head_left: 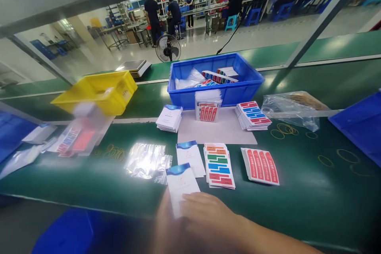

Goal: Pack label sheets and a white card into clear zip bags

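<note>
The right hand (208, 216), fingers together, presses flat on a white paper card with a blue top (181, 184) at the near edge of the green belt (312, 202), seemingly picking it up; lifting it calls for a pinch.
</note>
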`<action>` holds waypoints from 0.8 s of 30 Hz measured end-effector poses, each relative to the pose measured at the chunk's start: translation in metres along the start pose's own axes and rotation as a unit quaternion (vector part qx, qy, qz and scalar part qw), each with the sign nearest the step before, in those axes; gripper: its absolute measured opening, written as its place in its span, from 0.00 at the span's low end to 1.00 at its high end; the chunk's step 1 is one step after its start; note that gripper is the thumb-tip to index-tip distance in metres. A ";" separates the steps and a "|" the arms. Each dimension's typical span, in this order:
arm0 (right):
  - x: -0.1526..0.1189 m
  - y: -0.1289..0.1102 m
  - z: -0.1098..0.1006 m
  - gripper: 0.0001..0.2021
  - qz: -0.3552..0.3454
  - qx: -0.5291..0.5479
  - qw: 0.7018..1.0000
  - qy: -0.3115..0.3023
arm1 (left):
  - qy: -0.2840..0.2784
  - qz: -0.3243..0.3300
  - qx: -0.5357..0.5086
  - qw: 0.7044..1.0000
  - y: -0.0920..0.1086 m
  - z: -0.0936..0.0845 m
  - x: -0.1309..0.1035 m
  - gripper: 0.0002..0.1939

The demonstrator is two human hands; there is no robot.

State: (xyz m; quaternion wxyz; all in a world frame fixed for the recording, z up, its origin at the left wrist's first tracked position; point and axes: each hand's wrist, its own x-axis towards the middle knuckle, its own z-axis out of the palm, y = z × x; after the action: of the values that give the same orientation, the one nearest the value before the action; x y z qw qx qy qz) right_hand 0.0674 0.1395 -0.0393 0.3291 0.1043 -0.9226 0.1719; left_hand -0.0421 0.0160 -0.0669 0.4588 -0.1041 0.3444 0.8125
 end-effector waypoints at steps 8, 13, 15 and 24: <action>-0.014 0.108 -0.054 0.12 0.268 -0.232 0.934 -0.054 | -0.011 -0.019 0.059 0.998 0.009 0.014 0.002 0.41; -0.013 0.130 -0.062 0.09 0.320 -0.225 0.911 -0.132 | -0.004 -0.024 0.034 0.999 0.007 0.007 0.000 0.44; -0.009 0.127 -0.063 0.08 0.335 -0.220 0.904 -0.151 | -0.024 -0.013 0.066 0.997 0.005 0.007 -0.001 0.43; -0.002 0.115 -0.081 0.04 0.368 -0.148 0.907 -0.142 | 0.024 0.059 0.186 0.981 -0.004 0.000 0.013 0.39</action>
State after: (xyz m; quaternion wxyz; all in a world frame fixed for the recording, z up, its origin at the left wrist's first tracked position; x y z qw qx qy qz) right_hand 0.0798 0.2764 -0.0106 0.1193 -0.2692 -0.9474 0.1258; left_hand -0.0464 0.0265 -0.0751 0.4131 -0.0162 0.5059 0.7571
